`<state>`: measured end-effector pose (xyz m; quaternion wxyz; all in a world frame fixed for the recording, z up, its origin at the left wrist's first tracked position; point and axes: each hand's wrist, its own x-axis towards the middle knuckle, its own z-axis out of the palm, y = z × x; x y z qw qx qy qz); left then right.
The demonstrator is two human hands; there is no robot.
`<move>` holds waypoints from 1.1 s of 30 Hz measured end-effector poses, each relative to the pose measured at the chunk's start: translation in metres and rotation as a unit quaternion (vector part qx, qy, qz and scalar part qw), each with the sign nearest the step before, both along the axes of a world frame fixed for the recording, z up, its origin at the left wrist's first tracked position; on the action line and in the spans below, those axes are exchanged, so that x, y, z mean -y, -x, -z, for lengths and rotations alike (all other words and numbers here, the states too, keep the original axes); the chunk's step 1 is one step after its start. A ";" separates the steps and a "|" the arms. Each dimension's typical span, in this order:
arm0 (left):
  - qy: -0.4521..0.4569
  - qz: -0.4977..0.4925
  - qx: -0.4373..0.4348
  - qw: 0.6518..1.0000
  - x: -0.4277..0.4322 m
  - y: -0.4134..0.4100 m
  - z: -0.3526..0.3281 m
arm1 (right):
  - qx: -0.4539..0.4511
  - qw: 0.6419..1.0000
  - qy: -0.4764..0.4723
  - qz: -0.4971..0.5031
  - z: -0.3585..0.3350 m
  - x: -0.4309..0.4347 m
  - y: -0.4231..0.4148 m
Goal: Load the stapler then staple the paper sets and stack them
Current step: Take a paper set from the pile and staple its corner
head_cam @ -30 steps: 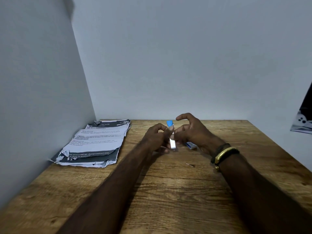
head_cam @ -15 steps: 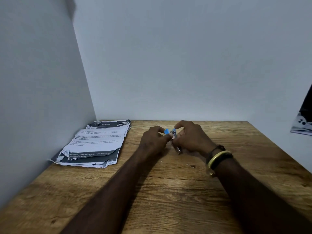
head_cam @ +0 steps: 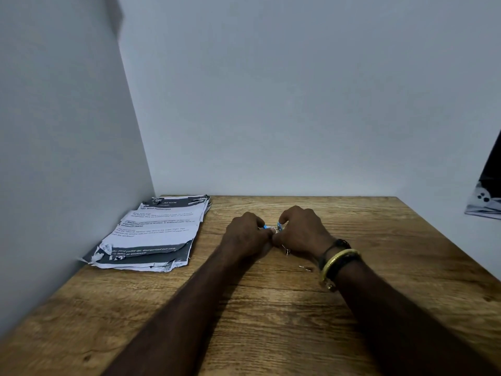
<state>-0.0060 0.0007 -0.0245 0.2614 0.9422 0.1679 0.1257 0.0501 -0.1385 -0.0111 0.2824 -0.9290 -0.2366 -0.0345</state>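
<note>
Crowding together at the middle of the tabletop [head_cam: 271, 327], the left hand [head_cam: 245, 234] and the right hand [head_cam: 302, 233] each have their grip clamped on the small blue stapler [head_cam: 279, 227], fingers curled round it so only a sliver shows between them. Its long axis seems to run left to right, hand to hand, though most of it is hidden. The paper sets [head_cam: 160, 232] lie well apart at the far left against the wall, nearer the left hand, with bare wood between. A loose staple [head_cam: 305, 268] lies just near of the right wrist; open room lies to the right and near.
</note>
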 end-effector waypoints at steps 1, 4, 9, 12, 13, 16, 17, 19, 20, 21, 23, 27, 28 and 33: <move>0.000 -0.004 0.004 1.000 0.000 0.000 0.001 | -0.003 1.000 0.004 0.001 0.000 0.000 0.000; 0.006 -0.021 0.030 0.999 0.000 0.002 -0.001 | -0.006 1.000 0.010 -0.010 -0.004 0.000 0.001; 0.128 -0.017 0.166 0.978 -0.004 0.014 -0.022 | 0.050 0.994 -0.096 -0.020 -0.023 -0.012 0.016; 0.146 -0.037 0.221 0.964 -0.011 0.022 -0.037 | 0.056 0.986 -0.151 -0.041 -0.034 -0.029 0.024; 0.142 -0.052 0.233 0.961 -0.015 0.027 -0.041 | 0.054 0.983 -0.167 -0.046 -0.037 -0.036 0.026; 0.131 -0.103 0.254 0.953 -0.037 0.043 -0.048 | 0.022 0.975 -0.213 -0.066 -0.040 -0.065 0.036; 0.123 -0.118 0.252 0.953 -0.046 0.048 -0.048 | 0.010 0.972 -0.221 -0.074 -0.040 -0.075 0.040; 0.094 -0.146 0.234 0.957 -0.064 0.054 -0.047 | -0.009 0.970 -0.228 -0.088 -0.037 -0.096 0.044; 0.077 -0.157 0.220 0.960 -0.072 0.056 -0.045 | -0.015 0.969 -0.229 -0.093 -0.034 -0.106 0.045; 0.063 -0.168 0.207 0.962 -0.080 0.059 -0.044 | -0.019 0.968 -0.228 -0.098 -0.032 -0.116 0.047; 0.055 -0.186 0.186 0.963 -0.096 0.064 -0.042 | -0.020 0.969 -0.224 -0.102 -0.027 -0.135 0.050; 0.031 -0.206 0.143 0.968 -0.124 0.072 -0.037 | -0.030 0.977 -0.187 -0.099 -0.015 -0.167 0.054; 0.025 -0.205 0.129 0.970 -0.129 0.073 -0.035 | -0.032 0.981 -0.169 -0.094 -0.011 -0.174 0.054; 0.025 -0.205 0.078 0.975 -0.147 0.073 -0.025 | -0.031 0.995 -0.076 -0.064 0.004 -0.197 0.049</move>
